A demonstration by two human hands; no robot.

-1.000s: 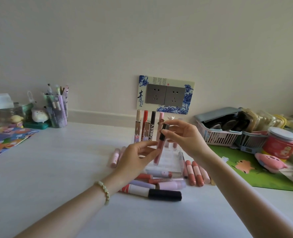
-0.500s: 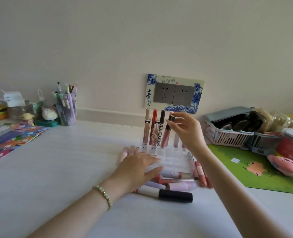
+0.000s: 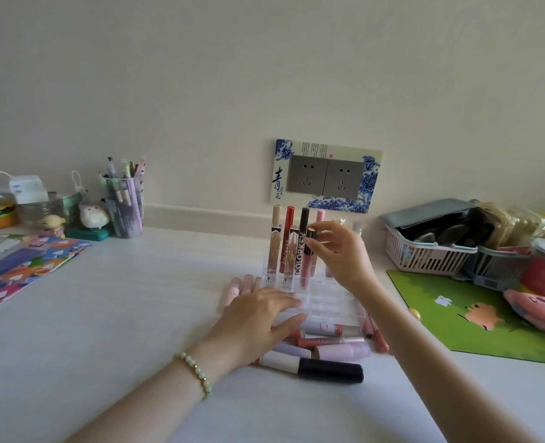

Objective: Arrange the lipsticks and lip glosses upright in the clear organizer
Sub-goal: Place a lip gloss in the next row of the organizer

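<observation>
While my right hand (image 3: 341,254) pinches the dark cap of a pink lip gloss (image 3: 307,252), the tube stands slightly tilted in the back row of the clear organizer (image 3: 328,303). I cannot tell which cell it sits in, since the see-through walls blur together. My left hand (image 3: 261,318) lies flat, fingers straight, on the organizer's front left corner and hides that part. A beige tube (image 3: 276,238), a red tube (image 3: 287,238) and a black COLORKEY tube (image 3: 300,251) stand upright just beside the gloss. My right hand covers whatever stands behind it. Loose tubes lie on the desk (image 3: 136,298) in front, among them a white-and-black tube (image 3: 312,367) and a lilac tube (image 3: 341,351); several are half hidden under my left hand.
</observation>
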